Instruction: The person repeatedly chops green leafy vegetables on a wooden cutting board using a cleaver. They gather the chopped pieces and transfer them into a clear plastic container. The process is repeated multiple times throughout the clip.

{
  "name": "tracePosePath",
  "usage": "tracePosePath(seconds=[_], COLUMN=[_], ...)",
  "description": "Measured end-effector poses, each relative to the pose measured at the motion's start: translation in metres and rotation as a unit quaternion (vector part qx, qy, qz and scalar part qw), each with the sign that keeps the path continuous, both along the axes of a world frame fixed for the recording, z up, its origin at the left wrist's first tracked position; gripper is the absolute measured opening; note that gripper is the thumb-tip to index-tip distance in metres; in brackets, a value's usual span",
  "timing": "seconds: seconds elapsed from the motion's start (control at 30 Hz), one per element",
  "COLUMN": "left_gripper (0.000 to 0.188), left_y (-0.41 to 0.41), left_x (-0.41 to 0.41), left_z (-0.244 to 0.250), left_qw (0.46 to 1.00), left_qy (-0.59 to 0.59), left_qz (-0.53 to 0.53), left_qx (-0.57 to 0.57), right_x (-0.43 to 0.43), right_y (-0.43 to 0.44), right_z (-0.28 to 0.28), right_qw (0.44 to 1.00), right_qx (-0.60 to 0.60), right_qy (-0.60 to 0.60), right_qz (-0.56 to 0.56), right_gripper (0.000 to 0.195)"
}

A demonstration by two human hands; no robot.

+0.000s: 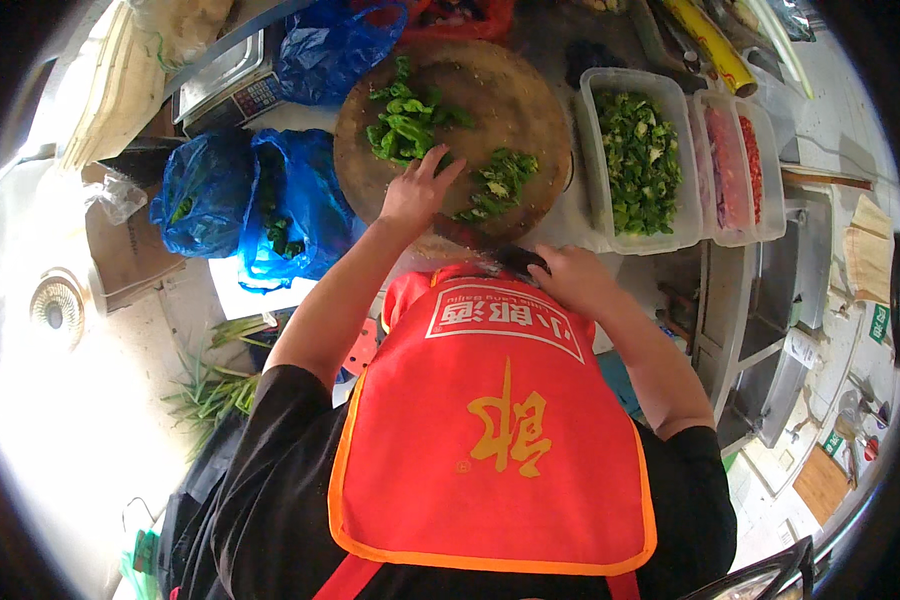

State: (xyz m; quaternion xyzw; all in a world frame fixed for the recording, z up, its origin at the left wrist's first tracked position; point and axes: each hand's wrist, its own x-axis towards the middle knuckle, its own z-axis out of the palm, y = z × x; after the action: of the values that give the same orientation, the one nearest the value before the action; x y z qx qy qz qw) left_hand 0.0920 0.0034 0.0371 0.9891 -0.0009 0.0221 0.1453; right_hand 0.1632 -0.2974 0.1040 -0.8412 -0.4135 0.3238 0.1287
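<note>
A pile of whole green peppers [405, 127] lies on the far left part of a round wooden chopping board [517, 82]. My left hand [418, 191] reaches over the board at the near edge of this pile, fingers bent and spread. A dark green bit shows between the fingers; whether they grip it is unclear. Close to the board's near edge, my right hand [577, 281] grips the black handle of a kitchen knife [461, 231]. Its dark blade lies flat-looking over the board's rim, pointing left. Chopped green peppers [506, 180] form a small heap beyond the blade.
Right of the board stand a plastic tub [694, 202] of chopped greens and tubs of red chopped food [748, 169]. On the left are blue plastic bags [300, 202] with green peppers and a digital scale [251, 97]. A yellow roll [709, 45] lies at the far right.
</note>
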Motion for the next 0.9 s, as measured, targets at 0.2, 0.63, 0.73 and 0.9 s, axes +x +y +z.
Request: tracePosePath(seconds=[0.2,0.63,0.73,0.9], left_gripper=[0.033,0.027,0.032,0.031], left_y=[0.011,0.001,-0.004,-0.014], left_x=[0.012,-0.027,-0.039,-0.066], left_z=[-0.018,0.010,0.017,0.010], left_qw=[0.998,0.940,0.918,0.927], left_qy=[-0.057,-0.178,-0.146,-0.088], left_qz=[0.025,0.238,0.245,0.190], left_qx=[-0.019,-0.168,-0.276,-0.312], right_x=[0.004,0.002,0.004,0.009], right_y=[-0.009,-0.010,-0.011,-0.010], right_z=[-0.012,-0.023,-0.026,-0.026], right_qw=[0.991,0.983,0.982,0.976], right_qx=[-0.005,0.012,0.003,0.041], right_qy=[-0.006,0.031,0.037,0.075], right_qz=[-0.132,-0.183,-0.186,-0.201], right_gripper=[0.035,0.040,0.039,0.040])
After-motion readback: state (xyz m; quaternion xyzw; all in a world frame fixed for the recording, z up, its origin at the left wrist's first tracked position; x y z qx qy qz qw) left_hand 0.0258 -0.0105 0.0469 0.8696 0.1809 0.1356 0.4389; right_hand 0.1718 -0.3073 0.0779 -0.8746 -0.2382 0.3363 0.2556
